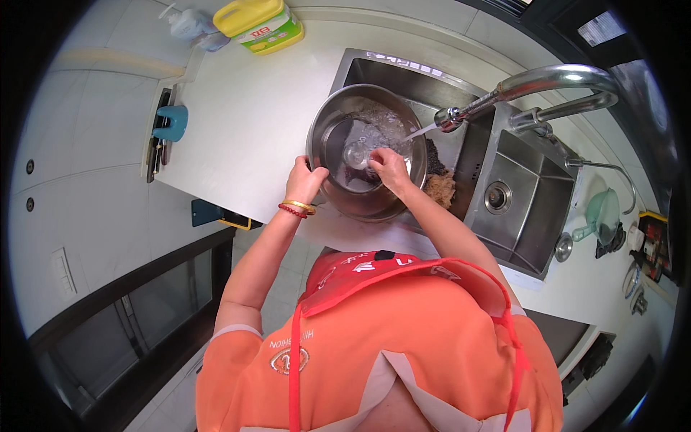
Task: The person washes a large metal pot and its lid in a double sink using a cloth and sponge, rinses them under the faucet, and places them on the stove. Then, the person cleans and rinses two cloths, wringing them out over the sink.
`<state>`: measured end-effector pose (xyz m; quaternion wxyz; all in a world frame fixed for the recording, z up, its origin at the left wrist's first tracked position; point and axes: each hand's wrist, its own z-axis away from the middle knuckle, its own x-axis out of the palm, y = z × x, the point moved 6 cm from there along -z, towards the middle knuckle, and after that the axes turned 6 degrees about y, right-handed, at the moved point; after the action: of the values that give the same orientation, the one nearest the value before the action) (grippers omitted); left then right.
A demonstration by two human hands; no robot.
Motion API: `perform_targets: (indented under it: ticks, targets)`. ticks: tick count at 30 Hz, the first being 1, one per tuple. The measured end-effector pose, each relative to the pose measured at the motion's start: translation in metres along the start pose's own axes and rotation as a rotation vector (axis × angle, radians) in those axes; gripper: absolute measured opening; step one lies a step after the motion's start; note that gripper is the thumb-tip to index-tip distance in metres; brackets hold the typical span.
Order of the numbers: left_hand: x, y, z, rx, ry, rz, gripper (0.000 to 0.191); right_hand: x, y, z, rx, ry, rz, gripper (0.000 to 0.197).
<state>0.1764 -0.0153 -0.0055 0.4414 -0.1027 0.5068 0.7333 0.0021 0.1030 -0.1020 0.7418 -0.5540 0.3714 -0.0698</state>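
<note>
My left hand [306, 180] grips the near-left rim of a large stainless steel bowl [372, 208], which stands partly over the left sink basin and partly over the counter. Inside the bowl, at its right side, is my right hand [390, 170], fingers bent beside a small clear round object [356, 155]; whether they hold it is hard to tell. Water runs from the chrome faucet [448, 119] into the bowl. A brown scouring pad or similar tangled clump [441, 189] and a dark one [433, 156] lie in the sink, right of the bowl.
A second steel basin [532, 200] with a drain adjoins on the right. Beyond it are a green strainer or scoop [602, 216] and a metal sink stopper [563, 247]. A yellow detergent jug [264, 27] and pump bottle [189, 24] stand at the back left; a knife rack [157, 135] is at left.
</note>
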Motion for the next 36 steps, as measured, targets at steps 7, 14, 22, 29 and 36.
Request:
perform_targets:
  ticks: [7, 14, 22, 29, 36]
  targets:
    - [-0.009, -0.015, 0.014, 0.030, 0.076, -0.012, 0.054, 0.027, -0.026, 0.015, 0.009, 0.015, 0.012, 0.021]
    - [-0.003, -0.014, 0.022, 0.050, 0.072, -0.011, 0.054, 0.038, 0.001, 0.010, 0.191, 0.016, -0.233, 0.011]
    - [-0.006, -0.016, 0.030, 0.098, 0.100, -0.013, 0.055, 0.030, -0.013, 0.011, 0.693, -0.221, -1.043, 0.005]
    - [-0.005, -0.027, 0.038, 0.025, 0.069, 0.087, 0.053, 0.010, 0.001, 0.019, 0.712, -0.024, -0.969, 0.007]
    - [-0.007, -0.027, 0.045, 0.006, 0.055, 0.111, 0.052, 0.003, 0.008, 0.012, 0.375, 0.138, -0.533, 0.009]
